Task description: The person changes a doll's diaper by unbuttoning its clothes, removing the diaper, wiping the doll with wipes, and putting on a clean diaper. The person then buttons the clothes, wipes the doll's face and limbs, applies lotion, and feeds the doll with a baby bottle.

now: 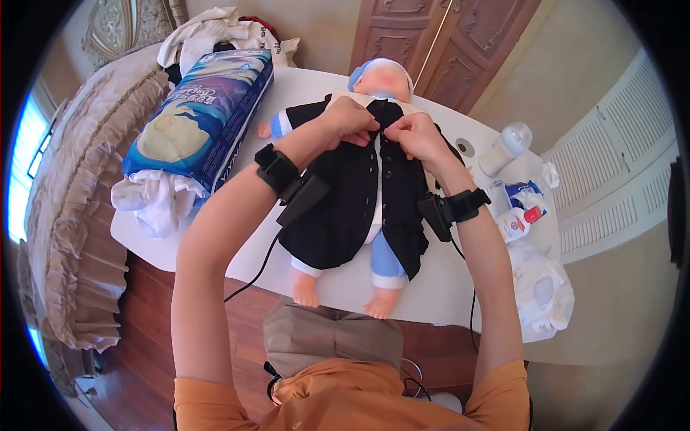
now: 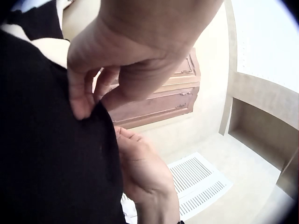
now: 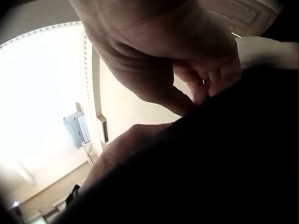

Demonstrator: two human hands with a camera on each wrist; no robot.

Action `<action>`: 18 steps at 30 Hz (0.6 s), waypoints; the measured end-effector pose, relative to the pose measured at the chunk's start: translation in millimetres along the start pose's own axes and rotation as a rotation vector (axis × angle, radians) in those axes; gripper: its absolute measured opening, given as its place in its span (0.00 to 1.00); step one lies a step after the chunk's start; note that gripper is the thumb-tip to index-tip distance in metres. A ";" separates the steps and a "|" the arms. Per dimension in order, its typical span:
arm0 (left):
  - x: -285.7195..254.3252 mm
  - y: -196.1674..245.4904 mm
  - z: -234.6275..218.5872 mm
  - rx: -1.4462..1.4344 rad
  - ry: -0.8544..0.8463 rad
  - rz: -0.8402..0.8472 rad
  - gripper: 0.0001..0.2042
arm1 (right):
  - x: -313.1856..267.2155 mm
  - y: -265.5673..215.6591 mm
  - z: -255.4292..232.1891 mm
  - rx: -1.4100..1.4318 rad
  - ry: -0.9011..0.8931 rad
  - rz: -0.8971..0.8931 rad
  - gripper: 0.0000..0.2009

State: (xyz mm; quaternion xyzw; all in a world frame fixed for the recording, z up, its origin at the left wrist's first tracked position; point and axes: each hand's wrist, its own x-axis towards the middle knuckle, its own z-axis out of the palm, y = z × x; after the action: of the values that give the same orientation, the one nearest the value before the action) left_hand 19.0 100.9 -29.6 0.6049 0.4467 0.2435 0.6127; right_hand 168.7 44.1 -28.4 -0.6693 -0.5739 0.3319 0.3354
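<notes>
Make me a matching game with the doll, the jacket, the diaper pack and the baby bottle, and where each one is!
Things:
1. doll
2. jacket
3. diaper pack
4. baby bottle

Places:
A. pinched near the collar by the left hand and the right hand
B. standing right of the doll
C. lying on its back on the white table
D. lying left of the doll

Pairs: 1-C, 2-A, 3-D, 4-B

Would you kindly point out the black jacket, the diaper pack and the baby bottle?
black jacket (image 1: 345, 208): head view, on its left front panel.
diaper pack (image 1: 205, 118): head view, on its printed top face.
baby bottle (image 1: 505, 147): head view, on its clear body.
</notes>
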 end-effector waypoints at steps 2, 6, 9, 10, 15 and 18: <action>-3.8 -2.6 3.6 -0.041 0.011 0.026 0.05 | 1.1 1.3 -1.9 0.123 -0.041 0.014 0.06; -2.5 -10.0 9.3 -0.088 0.033 0.100 0.05 | 4.8 6.5 -2.3 0.249 -0.044 0.054 0.06; -2.3 -10.2 9.1 -0.107 0.030 0.102 0.06 | 3.2 6.0 -0.9 0.274 -0.028 0.070 0.06; -2.4 -9.8 8.3 -0.102 0.029 0.097 0.06 | 3.2 6.0 -0.3 0.285 -0.013 0.072 0.06; -2.5 -10.6 7.3 -0.204 -0.013 0.086 0.07 | 2.6 8.1 0.8 0.311 -0.003 0.071 0.08; -1.5 -11.9 9.1 -0.248 0.005 0.090 0.07 | 1.7 7.9 3.2 0.324 0.017 0.049 0.07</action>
State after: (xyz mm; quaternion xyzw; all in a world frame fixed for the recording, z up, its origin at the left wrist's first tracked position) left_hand 23.1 93.1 -41.8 0.5432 0.3871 0.3255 0.6702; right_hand 170.6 45.1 -36.8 -0.6229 -0.4938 0.4225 0.4355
